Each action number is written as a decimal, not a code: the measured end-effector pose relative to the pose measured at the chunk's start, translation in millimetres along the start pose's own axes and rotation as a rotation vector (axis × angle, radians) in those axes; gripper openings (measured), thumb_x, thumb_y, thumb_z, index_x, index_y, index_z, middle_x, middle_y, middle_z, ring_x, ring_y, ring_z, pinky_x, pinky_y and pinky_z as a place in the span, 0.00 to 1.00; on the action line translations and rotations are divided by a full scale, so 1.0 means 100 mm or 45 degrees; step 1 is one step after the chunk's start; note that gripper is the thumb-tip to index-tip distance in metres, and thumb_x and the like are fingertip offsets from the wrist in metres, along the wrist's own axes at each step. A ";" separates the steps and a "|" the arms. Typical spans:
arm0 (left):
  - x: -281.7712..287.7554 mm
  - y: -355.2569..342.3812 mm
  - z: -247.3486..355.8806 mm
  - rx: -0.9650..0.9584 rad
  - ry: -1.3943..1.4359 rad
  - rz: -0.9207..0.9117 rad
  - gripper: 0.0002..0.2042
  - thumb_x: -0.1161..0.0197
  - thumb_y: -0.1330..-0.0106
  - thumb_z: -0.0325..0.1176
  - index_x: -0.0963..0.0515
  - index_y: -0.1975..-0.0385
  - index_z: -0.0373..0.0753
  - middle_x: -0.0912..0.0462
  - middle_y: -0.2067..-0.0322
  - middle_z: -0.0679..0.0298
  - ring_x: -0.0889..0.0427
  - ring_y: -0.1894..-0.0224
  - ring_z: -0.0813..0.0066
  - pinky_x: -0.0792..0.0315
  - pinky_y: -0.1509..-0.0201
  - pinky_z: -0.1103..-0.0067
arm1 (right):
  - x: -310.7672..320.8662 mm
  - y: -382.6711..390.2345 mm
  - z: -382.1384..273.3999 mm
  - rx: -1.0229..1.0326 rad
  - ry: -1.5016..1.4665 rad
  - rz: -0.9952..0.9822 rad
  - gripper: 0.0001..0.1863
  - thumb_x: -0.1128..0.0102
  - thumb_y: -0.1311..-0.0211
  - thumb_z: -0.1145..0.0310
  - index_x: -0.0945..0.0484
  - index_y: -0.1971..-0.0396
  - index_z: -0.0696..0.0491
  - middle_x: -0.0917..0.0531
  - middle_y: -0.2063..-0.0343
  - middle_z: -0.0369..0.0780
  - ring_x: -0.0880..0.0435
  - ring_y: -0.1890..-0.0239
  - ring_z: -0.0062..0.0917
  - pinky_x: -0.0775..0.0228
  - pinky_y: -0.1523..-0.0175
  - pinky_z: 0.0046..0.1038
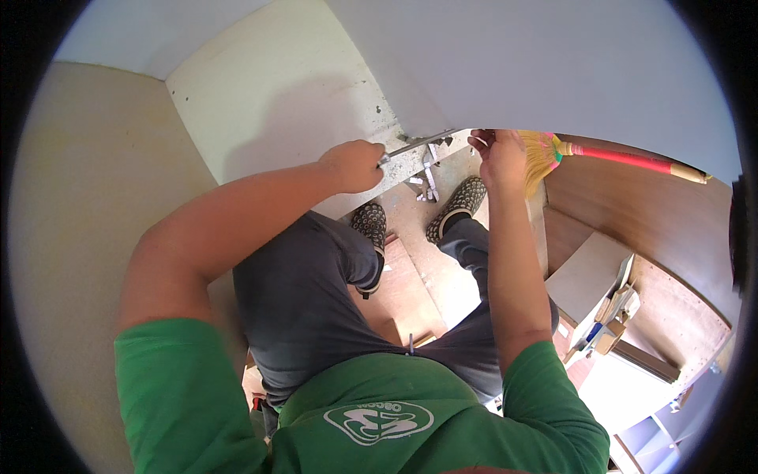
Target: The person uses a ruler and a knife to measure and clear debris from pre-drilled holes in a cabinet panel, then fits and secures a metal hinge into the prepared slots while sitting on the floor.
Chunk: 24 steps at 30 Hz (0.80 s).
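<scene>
My left hand (355,164) is closed on a thin grey metal bar (417,144), which slants up to the lower edge of a grey-white panel (521,63). My right hand (497,154) is at that edge with its fingers curled; what they hold is too small to make out. Under the bar lie a pale speckled board edge (403,173) and several small white and dark scraps (429,172). My shadow falls on the cream board (260,95) at the left.
A straw broom (541,162) with a red handle lies at the right, by a curved brown board (647,213). Stacked boards (592,284) are at lower right. A tan wall (87,197) is at the left. My patterned shoes (460,201) stand on the pale floor among loose boards (403,292).
</scene>
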<state>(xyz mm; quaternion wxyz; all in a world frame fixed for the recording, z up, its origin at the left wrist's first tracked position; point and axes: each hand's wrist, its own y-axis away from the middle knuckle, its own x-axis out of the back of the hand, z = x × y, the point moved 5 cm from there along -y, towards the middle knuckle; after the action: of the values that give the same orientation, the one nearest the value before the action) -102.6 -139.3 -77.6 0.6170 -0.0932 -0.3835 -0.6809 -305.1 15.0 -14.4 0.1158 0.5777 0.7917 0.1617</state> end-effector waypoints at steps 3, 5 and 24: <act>-0.07 0.04 -0.07 0.020 -0.047 -0.087 0.14 0.44 0.40 0.36 0.25 0.60 0.32 0.18 0.67 0.44 0.18 0.61 0.44 0.25 0.54 0.57 | -0.04 0.03 0.14 -0.026 -0.016 0.037 0.10 0.46 0.30 0.68 0.21 0.66 0.58 0.19 0.73 0.38 0.21 0.73 0.24 0.23 0.68 0.25; -0.09 0.05 -0.07 0.033 -0.057 -0.098 0.14 0.44 0.40 0.36 0.25 0.60 0.32 0.18 0.67 0.44 0.18 0.61 0.44 0.25 0.54 0.57 | -0.05 0.00 0.20 -0.037 -0.047 0.040 0.10 0.47 0.29 0.68 0.22 0.65 0.58 0.19 0.72 0.38 0.21 0.73 0.23 0.24 0.68 0.25; -0.15 -0.34 0.18 0.101 0.078 -0.016 0.14 0.44 0.41 0.35 0.24 0.59 0.32 0.18 0.65 0.43 0.18 0.59 0.44 0.24 0.53 0.58 | -0.02 -0.63 0.24 0.209 -0.146 0.131 0.17 0.42 0.33 0.65 0.29 0.46 0.52 0.21 0.52 0.37 0.19 0.54 0.26 0.21 0.56 0.31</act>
<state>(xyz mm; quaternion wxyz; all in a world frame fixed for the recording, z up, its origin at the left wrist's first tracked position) -136.2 -118.8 -87.9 0.6274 -0.0453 -0.3915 -0.6716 -351.0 -1.3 -61.0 0.1046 0.6332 0.7638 0.0687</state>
